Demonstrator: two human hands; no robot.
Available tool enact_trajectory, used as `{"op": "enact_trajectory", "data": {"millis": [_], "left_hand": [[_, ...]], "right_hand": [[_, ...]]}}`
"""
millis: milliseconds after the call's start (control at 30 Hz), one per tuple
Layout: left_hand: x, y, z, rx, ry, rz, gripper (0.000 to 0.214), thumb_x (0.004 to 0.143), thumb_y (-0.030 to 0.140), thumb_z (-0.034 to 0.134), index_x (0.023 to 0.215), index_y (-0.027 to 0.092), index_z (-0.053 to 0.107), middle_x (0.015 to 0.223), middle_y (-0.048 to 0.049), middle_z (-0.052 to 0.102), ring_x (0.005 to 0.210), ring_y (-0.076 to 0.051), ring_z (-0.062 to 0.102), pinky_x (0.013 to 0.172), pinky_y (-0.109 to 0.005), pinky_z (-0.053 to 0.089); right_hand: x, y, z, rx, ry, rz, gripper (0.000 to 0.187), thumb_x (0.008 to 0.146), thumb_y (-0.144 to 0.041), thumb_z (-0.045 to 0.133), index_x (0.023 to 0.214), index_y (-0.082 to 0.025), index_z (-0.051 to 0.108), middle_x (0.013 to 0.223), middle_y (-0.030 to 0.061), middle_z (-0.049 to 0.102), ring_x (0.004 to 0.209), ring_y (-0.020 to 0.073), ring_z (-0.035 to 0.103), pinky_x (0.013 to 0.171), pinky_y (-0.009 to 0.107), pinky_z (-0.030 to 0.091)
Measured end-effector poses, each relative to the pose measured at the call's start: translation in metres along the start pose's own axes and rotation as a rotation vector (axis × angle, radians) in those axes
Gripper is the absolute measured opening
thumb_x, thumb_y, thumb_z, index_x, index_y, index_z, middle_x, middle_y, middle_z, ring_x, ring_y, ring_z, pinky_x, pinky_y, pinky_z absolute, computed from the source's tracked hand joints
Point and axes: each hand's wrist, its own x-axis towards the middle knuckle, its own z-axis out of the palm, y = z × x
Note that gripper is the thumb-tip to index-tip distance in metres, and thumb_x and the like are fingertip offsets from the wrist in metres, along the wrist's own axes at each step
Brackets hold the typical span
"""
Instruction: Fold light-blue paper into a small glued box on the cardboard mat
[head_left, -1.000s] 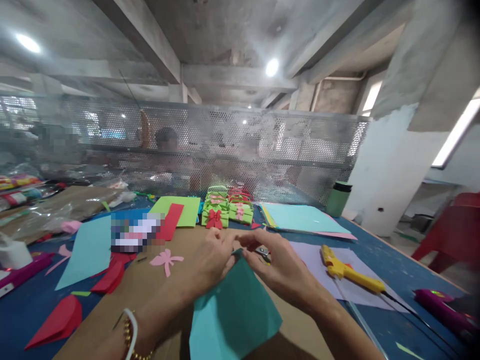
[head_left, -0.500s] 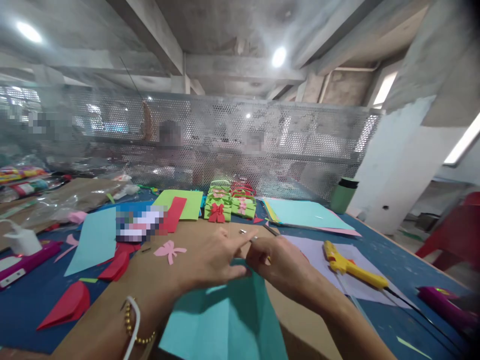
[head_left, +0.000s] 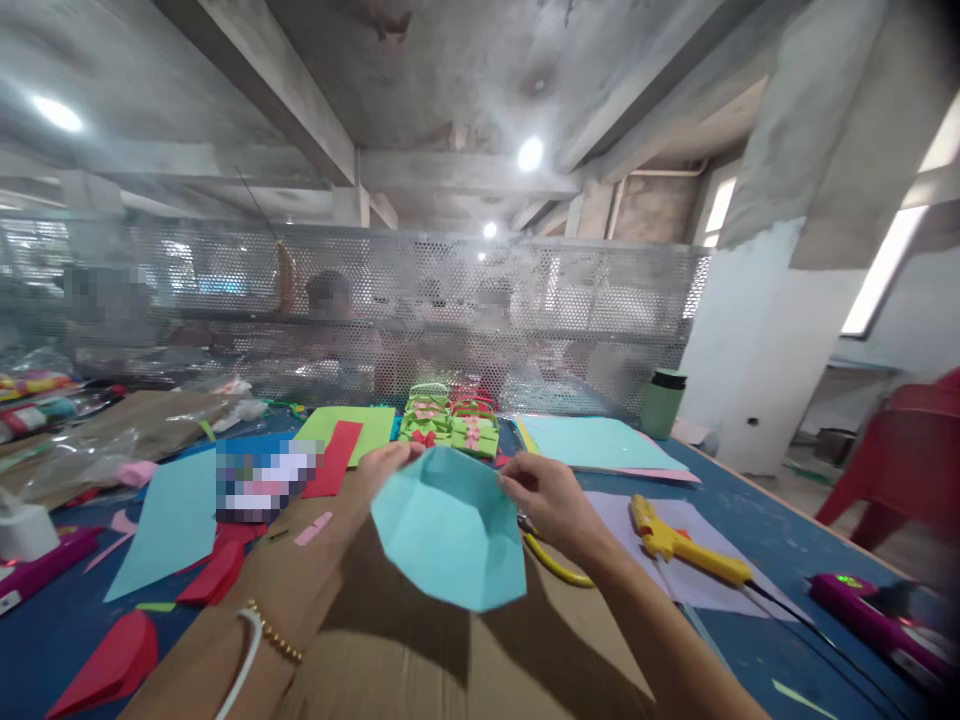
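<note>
Workshop interior: bare concrete ceiling with beams and round lamps, a perforated metal mesh screen [head_left: 450,300] running across the far side of the work surface, blurred seated figures behind it. Blue-topped desk [head_left: 757,520], partly overlaid by a brown corrugated cardboard sheet [head_left: 405,650]. Held item: one folded turquoise paper sheet [head_left: 450,530], raised clear of the cardboard and tilted toward the camera, its upper edge level with the knuckles. Left hand [head_left: 386,465] was closed in a pinch on the sheet's upper left corner; a white bangle and a gold bead bracelet [head_left: 262,640] sat on that wrist. Right hand [head_left: 544,495] was closed in a pinch on the upper right corner, fingers curled over the edge. Beneath the right hand, on the cardboard, lay yellow-handled scissors [head_left: 551,560], only partly visible. To the right, a yellow hot-glue gun [head_left: 679,545] rested on a pale lilac paper sheet [head_left: 697,560], with a magenta tool [head_left: 870,610] farther right near the desk's edge. Behind the held sheet stood a cluster of small green paper baskets with red and pink bows [head_left: 450,425]. Further stock: a lime green sheet [head_left: 352,425] bearing a red paper strip [head_left: 331,458], a light blue sheet [head_left: 169,520], red paper offcuts [head_left: 112,650], a stack of pastel sheets [head_left: 592,445], and a green lidded cup [head_left: 662,402] by the white pillar.
</note>
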Motion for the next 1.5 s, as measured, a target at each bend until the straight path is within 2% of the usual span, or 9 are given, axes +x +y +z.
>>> {"op": "enact_trajectory", "data": {"millis": [100, 300, 600, 767, 833, 967, 1167, 1267, 1500], "left_hand": [[-0.005, 0.016, -0.005, 0.083, -0.042, 0.046, 0.048, 0.082, 0.061, 0.058, 0.089, 0.016, 0.072, 0.091, -0.0100, 0.072, 0.078, -0.020, 0.064, 0.067, -0.029, 0.044], [-0.029, 0.027, 0.008, 0.707, -0.448, 0.293, 0.021, 0.076, 0.039, 0.069, 0.072, 0.019, 0.074, 0.068, -0.0025, 0.067, 0.063, -0.015, 0.052, 0.058, -0.025, 0.033], [-0.036, 0.010, 0.012, 0.922, -0.557, 0.288, 0.029, 0.067, 0.012, 0.057, 0.044, 0.019, 0.041, 0.045, 0.0052, 0.030, 0.047, -0.010, 0.027, 0.051, -0.029, 0.015], [-0.034, 0.014, 0.013, 0.637, -0.542, 0.109, 0.010, 0.065, 0.015, 0.057, 0.058, 0.018, 0.063, 0.055, 0.0026, 0.051, 0.053, -0.012, 0.042, 0.051, -0.025, 0.028], [-0.032, 0.019, 0.014, 0.475, -0.380, 0.060, 0.035, 0.063, 0.014, 0.060, 0.095, 0.016, 0.073, 0.068, 0.0002, 0.063, 0.059, -0.014, 0.051, 0.053, -0.024, 0.035], [-0.026, 0.020, 0.012, 0.205, -0.152, -0.012, 0.093, 0.061, 0.012, 0.065, 0.150, 0.022, 0.037, 0.056, 0.0076, 0.057, 0.044, -0.011, 0.046, 0.046, -0.022, 0.035], [-0.021, 0.006, 0.016, -0.001, -0.054, -0.162, 0.038, 0.061, 0.021, 0.070, 0.098, 0.014, 0.073, 0.055, 0.0021, 0.059, 0.037, -0.008, 0.043, 0.040, -0.022, 0.030], [-0.022, 0.003, 0.023, -0.147, -0.066, -0.205, 0.011, 0.065, 0.026, 0.071, 0.070, 0.017, 0.067, 0.053, 0.0001, 0.058, 0.042, -0.009, 0.044, 0.043, -0.023, 0.034], [-0.027, 0.012, 0.033, -0.459, -0.246, -0.341, 0.017, 0.070, 0.027, 0.067, 0.081, 0.014, 0.067, 0.071, -0.0071, 0.067, 0.059, -0.014, 0.058, 0.062, -0.027, 0.047]], "right_hand": [[-0.006, -0.005, 0.000, -0.154, -0.122, -0.102, 0.015, 0.082, -0.015, 0.055, 0.071, -0.018, 0.066, 0.065, 0.0005, 0.064, 0.061, 0.0137, 0.054, 0.058, 0.026, 0.037], [-0.011, -0.018, 0.002, -0.316, -0.183, -0.153, 0.019, 0.077, -0.005, 0.056, 0.070, -0.019, 0.067, 0.069, 0.0006, 0.068, 0.061, 0.0132, 0.056, 0.058, 0.025, 0.032], [-0.018, -0.024, 0.008, -0.426, -0.255, -0.378, 0.024, 0.082, -0.004, 0.053, 0.067, -0.017, 0.066, 0.066, 0.0010, 0.066, 0.063, 0.0136, 0.056, 0.071, 0.031, 0.034], [-0.006, -0.023, -0.008, -0.007, -0.085, -0.126, 0.023, 0.091, -0.032, 0.056, 0.079, -0.019, 0.071, 0.074, 0.0024, 0.069, 0.067, 0.0149, 0.059, 0.062, 0.027, 0.042], [0.001, -0.017, -0.017, 0.189, 0.167, -0.025, 0.028, 0.091, -0.041, 0.055, 0.084, -0.018, 0.070, 0.078, 0.0033, 0.070, 0.070, 0.0152, 0.061, 0.064, 0.027, 0.046], [0.011, 0.000, -0.022, 0.382, 0.479, 0.103, 0.030, 0.083, -0.044, 0.062, 0.093, -0.016, 0.068, 0.085, 0.0049, 0.070, 0.068, 0.0152, 0.063, 0.065, 0.030, 0.050], [-0.004, -0.018, -0.001, 0.216, 0.289, -0.121, 0.019, 0.088, -0.029, 0.055, 0.100, -0.018, 0.063, 0.086, 0.0045, 0.064, 0.072, 0.0159, 0.060, 0.070, 0.032, 0.049], [-0.017, -0.035, 0.011, 0.051, 0.085, -0.283, 0.012, 0.092, -0.026, 0.051, 0.092, -0.019, 0.061, 0.081, 0.0022, 0.060, 0.069, 0.0139, 0.056, 0.065, 0.029, 0.045], [-0.019, -0.023, 0.033, 0.011, 0.046, -0.125, 0.011, 0.089, -0.029, 0.055, 0.092, -0.020, 0.052, 0.076, 0.0011, 0.061, 0.062, 0.0140, 0.055, 0.058, 0.027, 0.042]]}}
